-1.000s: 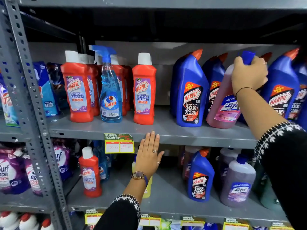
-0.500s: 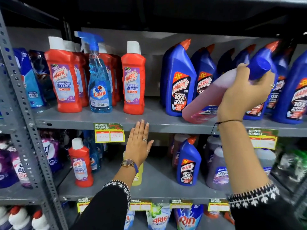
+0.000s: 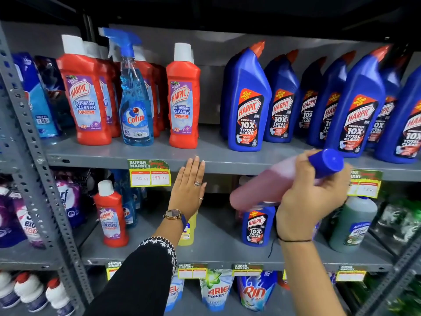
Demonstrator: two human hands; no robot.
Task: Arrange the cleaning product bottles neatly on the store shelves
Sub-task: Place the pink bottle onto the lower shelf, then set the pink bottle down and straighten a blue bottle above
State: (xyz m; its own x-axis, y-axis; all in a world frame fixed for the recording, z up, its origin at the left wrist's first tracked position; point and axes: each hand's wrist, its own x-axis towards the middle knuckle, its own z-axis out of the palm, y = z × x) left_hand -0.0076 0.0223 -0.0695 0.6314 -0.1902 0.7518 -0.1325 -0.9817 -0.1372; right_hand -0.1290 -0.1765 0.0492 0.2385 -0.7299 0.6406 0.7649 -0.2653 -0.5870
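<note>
My right hand (image 3: 312, 197) grips a pink bottle (image 3: 264, 188) with a blue cap, tilted almost flat in front of the edge of the upper shelf (image 3: 211, 159). My left hand (image 3: 189, 190) is open, fingers together, flat against that shelf's front edge, holding nothing. On the upper shelf stand red Harpic bathroom cleaner bottles (image 3: 86, 99), a blue Colin spray bottle (image 3: 134, 103) and a row of blue Harpic toilet cleaner bottles (image 3: 248, 103). On the lower shelf (image 3: 218, 247) stand a small red Harpic bottle (image 3: 111, 215), a small blue Harpic bottle (image 3: 257, 226) and a yellow bottle (image 3: 189, 231) partly behind my left wrist.
A grey perforated upright (image 3: 34, 144) divides the shelves at the left. Purple detergent pouches (image 3: 16, 215) sit lower left, a grey-green bottle (image 3: 355, 224) lower right. Ariel and Rin pouches (image 3: 237, 290) fill the bottom shelf. Price tags (image 3: 149, 173) hang from shelf edges.
My right hand has lifted the pink bottle off the upper shelf, tipped it over and brought it down in front of the shelf edge. My left hand stays on the shelf edge.
</note>
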